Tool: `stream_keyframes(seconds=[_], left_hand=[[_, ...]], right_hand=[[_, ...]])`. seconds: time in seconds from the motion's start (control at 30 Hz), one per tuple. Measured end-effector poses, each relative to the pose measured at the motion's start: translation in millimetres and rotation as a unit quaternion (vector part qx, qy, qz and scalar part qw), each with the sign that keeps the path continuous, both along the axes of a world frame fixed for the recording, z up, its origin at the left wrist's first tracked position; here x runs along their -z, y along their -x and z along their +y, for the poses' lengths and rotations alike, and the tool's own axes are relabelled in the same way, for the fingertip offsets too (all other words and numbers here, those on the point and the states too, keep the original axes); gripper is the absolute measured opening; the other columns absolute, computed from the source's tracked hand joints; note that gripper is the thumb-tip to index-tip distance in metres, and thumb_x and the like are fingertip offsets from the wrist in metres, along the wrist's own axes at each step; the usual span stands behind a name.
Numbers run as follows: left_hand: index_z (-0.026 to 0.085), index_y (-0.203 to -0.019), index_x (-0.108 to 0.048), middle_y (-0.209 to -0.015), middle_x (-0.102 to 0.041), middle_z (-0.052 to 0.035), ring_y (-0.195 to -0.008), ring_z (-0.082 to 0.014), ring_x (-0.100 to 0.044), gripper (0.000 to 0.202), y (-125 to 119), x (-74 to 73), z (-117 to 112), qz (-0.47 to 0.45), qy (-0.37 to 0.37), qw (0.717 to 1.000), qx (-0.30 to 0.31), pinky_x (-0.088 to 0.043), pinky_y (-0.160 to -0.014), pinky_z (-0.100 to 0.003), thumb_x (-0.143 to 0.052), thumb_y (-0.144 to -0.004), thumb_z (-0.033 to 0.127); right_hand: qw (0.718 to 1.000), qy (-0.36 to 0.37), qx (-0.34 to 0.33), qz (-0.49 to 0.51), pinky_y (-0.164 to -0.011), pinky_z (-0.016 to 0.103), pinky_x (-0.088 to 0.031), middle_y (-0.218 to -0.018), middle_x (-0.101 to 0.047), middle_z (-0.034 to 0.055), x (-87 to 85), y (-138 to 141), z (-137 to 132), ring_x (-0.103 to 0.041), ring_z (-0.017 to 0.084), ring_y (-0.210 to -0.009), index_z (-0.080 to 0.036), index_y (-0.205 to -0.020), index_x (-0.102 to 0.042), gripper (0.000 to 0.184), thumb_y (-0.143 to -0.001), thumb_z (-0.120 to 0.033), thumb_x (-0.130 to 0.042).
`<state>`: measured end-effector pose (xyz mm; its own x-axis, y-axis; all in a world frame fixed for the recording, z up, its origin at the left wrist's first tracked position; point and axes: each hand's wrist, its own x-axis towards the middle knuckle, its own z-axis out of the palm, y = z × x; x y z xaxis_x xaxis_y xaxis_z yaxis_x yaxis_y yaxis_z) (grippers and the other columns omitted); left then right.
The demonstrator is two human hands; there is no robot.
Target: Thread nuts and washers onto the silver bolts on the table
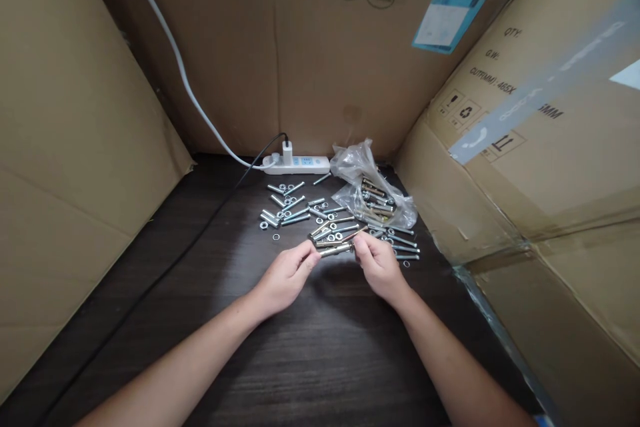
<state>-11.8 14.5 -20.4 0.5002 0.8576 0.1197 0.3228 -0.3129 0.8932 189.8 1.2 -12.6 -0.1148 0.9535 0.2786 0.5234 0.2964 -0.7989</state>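
My left hand and my right hand meet over a dark wooden table, both closed on one metal bolt that lies level between their fingertips. The left hand pinches its left end and the right hand pinches its right end. Just beyond the hands lies a scatter of several silver bolts, nuts and washers. A crumpled clear plastic bag with more bolts inside sits behind my right hand.
A white power strip with a plugged-in charger lies at the table's back edge; a white cable and a black cable run from it. Cardboard boxes wall the table at left, back and right.
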Motion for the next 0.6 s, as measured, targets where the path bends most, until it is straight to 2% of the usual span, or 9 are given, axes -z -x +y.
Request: stream_keyframes(seconds=[0.13,0.27,0.33,0.43,0.6], left_hand=[[0.017,-0.078,-0.046,-0.069,-0.048,0.0036,-0.065,-0.0106,-0.045,0.027,0.7,-0.1,-0.5,0.017,-0.003,1.0,0.004,-0.034,-0.062,-0.022,-0.033,-0.094,0.034],[0.018,-0.078,-0.047,-0.071,-0.05,0.0031,-0.067,-0.0113,-0.047,0.025,1.7,0.8,0.7,0.033,-0.019,0.999,-0.001,-0.035,-0.064,-0.023,-0.033,-0.094,0.032],[0.018,-0.077,-0.047,-0.072,-0.051,0.0027,-0.069,-0.0117,-0.048,0.024,2.1,0.5,0.9,0.044,-0.029,0.999,0.007,-0.035,-0.065,-0.023,-0.034,-0.093,0.03],[0.018,-0.077,-0.047,-0.074,-0.053,0.002,-0.071,-0.0123,-0.05,0.023,3.1,-1.5,-0.1,0.056,-0.046,0.997,0.016,-0.036,-0.065,-0.023,-0.033,-0.093,0.028],[0.019,-0.079,-0.049,-0.075,-0.054,0.0007,-0.073,-0.0142,-0.05,0.021,5.0,-3.5,-1.0,0.083,-0.096,0.992,0.007,-0.037,-0.066,-0.025,-0.035,-0.092,0.026]], right_hand=[[0.999,-0.016,0.035,0.021,-0.053,0.022,-0.03,-0.058,-0.038,-0.0039,-10.3,-13.1,5.4,-0.037,0.01,-0.053,-0.019,-0.068,-0.043,0.031,-0.092,-0.038,-0.039],[0.986,-0.086,0.105,-0.094,-0.055,0.022,-0.03,-0.059,-0.039,-0.0039,-26.7,-39.1,23.2,-0.039,0.01,-0.055,-0.018,-0.068,-0.044,0.029,-0.089,-0.037,-0.043],[0.97,-0.1,0.133,-0.176,-0.055,0.022,-0.029,-0.058,-0.04,-0.004,-32.7,-50.0,37.4,-0.04,0.01,-0.054,-0.019,-0.068,-0.045,0.029,-0.089,-0.039,-0.043],[0.941,-0.084,0.164,-0.285,-0.053,0.023,-0.026,-0.057,-0.046,-0.0033,-36.8,-56.8,60.7,-0.042,0.011,-0.053,-0.019,-0.067,-0.046,0.03,-0.087,-0.042,-0.045],[0.889,-0.024,0.216,-0.402,-0.051,0.024,-0.021,-0.063,-0.058,0.0004,-30.5,-49.6,91.2,-0.047,0.013,-0.055,-0.02,-0.068,-0.052,0.029,-0.085,-0.044,-0.047]])
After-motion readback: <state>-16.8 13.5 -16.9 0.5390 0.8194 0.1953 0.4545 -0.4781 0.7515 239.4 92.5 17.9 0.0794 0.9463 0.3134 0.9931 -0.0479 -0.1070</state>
